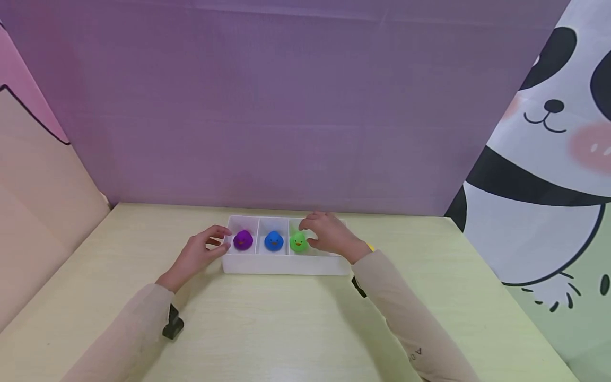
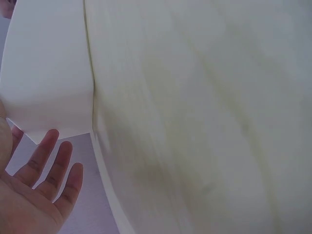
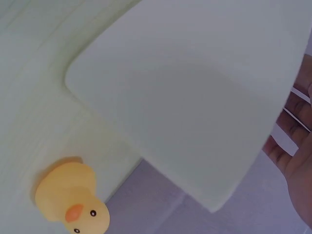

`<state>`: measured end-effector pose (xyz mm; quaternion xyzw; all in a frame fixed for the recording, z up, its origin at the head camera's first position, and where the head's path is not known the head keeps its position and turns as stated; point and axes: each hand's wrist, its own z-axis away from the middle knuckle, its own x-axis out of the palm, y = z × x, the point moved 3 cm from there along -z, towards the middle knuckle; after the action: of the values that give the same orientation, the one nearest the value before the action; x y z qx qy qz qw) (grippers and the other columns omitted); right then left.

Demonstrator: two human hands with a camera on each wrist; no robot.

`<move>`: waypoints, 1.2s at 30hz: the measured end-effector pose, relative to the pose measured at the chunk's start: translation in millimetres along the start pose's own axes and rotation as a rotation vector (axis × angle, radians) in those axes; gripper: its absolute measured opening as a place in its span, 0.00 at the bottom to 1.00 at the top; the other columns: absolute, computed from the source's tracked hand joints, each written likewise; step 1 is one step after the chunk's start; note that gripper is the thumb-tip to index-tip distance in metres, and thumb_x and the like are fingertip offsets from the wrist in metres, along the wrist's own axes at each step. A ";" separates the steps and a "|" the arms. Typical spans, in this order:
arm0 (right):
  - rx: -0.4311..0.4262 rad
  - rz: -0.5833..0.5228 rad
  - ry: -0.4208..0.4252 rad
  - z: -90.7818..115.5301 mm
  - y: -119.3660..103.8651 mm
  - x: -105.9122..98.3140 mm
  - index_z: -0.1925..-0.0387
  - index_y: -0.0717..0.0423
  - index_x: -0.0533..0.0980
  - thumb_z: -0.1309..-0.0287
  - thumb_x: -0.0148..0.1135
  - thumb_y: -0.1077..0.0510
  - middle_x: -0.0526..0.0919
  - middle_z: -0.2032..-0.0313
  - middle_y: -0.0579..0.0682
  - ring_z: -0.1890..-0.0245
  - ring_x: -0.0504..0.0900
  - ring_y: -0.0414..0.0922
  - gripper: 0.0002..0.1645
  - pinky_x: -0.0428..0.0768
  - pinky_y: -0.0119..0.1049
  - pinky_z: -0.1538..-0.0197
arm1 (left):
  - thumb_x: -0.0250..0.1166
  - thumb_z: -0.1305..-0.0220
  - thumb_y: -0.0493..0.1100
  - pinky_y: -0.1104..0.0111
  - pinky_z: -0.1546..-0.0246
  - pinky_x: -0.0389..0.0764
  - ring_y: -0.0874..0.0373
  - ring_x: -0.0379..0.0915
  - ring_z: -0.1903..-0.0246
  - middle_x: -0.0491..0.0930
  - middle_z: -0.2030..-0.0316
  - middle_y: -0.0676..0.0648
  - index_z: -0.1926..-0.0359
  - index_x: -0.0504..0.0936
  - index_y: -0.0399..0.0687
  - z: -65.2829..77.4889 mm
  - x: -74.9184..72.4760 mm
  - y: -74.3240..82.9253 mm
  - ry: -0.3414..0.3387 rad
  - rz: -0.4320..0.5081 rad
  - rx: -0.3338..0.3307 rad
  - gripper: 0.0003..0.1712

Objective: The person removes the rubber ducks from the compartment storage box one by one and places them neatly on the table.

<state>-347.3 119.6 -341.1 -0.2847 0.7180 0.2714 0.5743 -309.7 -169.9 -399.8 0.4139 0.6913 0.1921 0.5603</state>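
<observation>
A long white divided box [image 1: 286, 265] stands on the table. From the left, its compartments hold a purple toy duck [image 1: 243, 240], a blue toy duck [image 1: 274, 241] and a green toy duck [image 1: 299, 242]. My left hand [image 1: 198, 254] touches the box's left end, thumb and index apart; its other fingers [image 2: 63, 168] spread loosely in the left wrist view. Over the box's right part hovers my right hand [image 1: 331, 236], fingers bent loosely beside the green duck. Whether they touch it is unclear. A yellow toy duck [image 3: 73, 195] sits outside the box, mostly behind my right wrist in the head view.
The pale wooden table [image 1: 281, 329] reaches back to a purple cloth [image 1: 286, 106]. A panel with a panda drawing [image 1: 544, 159] stands on the right, and a pink and beige panel [image 1: 38, 212] on the left. My right forearm covers part of the box's right end.
</observation>
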 end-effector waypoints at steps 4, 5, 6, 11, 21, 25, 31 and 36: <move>0.003 -0.007 -0.017 -1.6 -3.1 2.3 0.57 0.53 0.78 0.54 0.67 0.61 0.82 0.57 0.46 0.54 0.75 0.46 0.18 0.74 0.47 0.51 | 0.61 0.40 0.42 0.54 0.53 0.77 0.45 0.74 0.54 0.78 0.53 0.41 0.50 0.74 0.47 0.1 -0.1 1.8 0.001 0.007 0.010 0.16; 0.009 -0.014 -0.027 -1.9 -3.6 3.0 0.57 0.53 0.78 0.53 0.67 0.62 0.82 0.57 0.46 0.53 0.75 0.46 0.18 0.74 0.48 0.51 | 0.61 0.40 0.42 0.54 0.53 0.76 0.45 0.74 0.54 0.78 0.53 0.41 0.50 0.74 0.47 0.2 -0.2 2.1 0.001 0.008 0.011 0.16; 0.016 -0.019 -0.037 -2.1 -4.0 3.8 0.57 0.53 0.78 0.53 0.67 0.62 0.82 0.57 0.46 0.53 0.75 0.47 0.18 0.74 0.49 0.50 | 0.60 0.40 0.42 0.54 0.53 0.76 0.45 0.74 0.53 0.78 0.53 0.41 0.50 0.74 0.47 0.2 -0.1 2.4 0.002 0.009 0.012 0.16; 0.049 -0.038 -0.079 -3.5 -4.8 8.1 0.55 0.53 0.77 0.52 0.66 0.63 0.81 0.56 0.47 0.52 0.74 0.47 0.18 0.73 0.53 0.48 | 0.60 0.39 0.42 0.54 0.53 0.77 0.45 0.74 0.54 0.78 0.53 0.41 0.50 0.74 0.47 0.6 -0.5 2.6 -0.002 0.007 0.011 0.16; 0.071 -0.032 -0.101 -6.3 -3.3 15.0 0.55 0.52 0.76 0.51 0.65 0.63 0.80 0.55 0.46 0.51 0.73 0.47 0.18 0.72 0.54 0.45 | 0.60 0.39 0.43 0.55 0.55 0.78 0.45 0.75 0.55 0.78 0.53 0.40 0.50 0.74 0.48 0.5 -1.2 1.1 -0.003 0.005 0.005 0.16; 0.083 -0.025 -0.118 -8.5 -2.9 16.8 0.54 0.51 0.76 0.50 0.65 0.62 0.80 0.54 0.46 0.51 0.73 0.47 0.18 0.71 0.54 0.45 | 0.60 0.39 0.43 0.55 0.56 0.78 0.44 0.75 0.55 0.78 0.52 0.40 0.50 0.74 0.47 0.6 -1.8 1.5 -0.001 0.005 0.005 0.16; 0.091 -0.013 -0.140 -11.2 -3.4 18.8 0.53 0.51 0.76 0.50 0.65 0.61 0.79 0.52 0.46 0.48 0.72 0.48 0.20 0.70 0.55 0.44 | 0.60 0.39 0.42 0.55 0.54 0.77 0.45 0.75 0.54 0.78 0.53 0.40 0.50 0.74 0.47 -0.1 -0.9 0.8 -0.001 0.005 0.004 0.16; 0.080 0.000 -0.140 -12.7 -4.2 20.4 0.53 0.50 0.76 0.51 0.66 0.61 0.80 0.52 0.46 0.49 0.73 0.48 0.20 0.71 0.54 0.45 | 0.60 0.39 0.42 0.54 0.53 0.77 0.46 0.74 0.54 0.78 0.52 0.41 0.50 0.74 0.47 -0.4 0.0 0.7 -0.004 0.003 0.006 0.16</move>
<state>-356.5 105.6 -358.8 -0.2422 0.6864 0.2616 0.6339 -309.8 -169.3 -399.2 0.4168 0.6902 0.1901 0.5602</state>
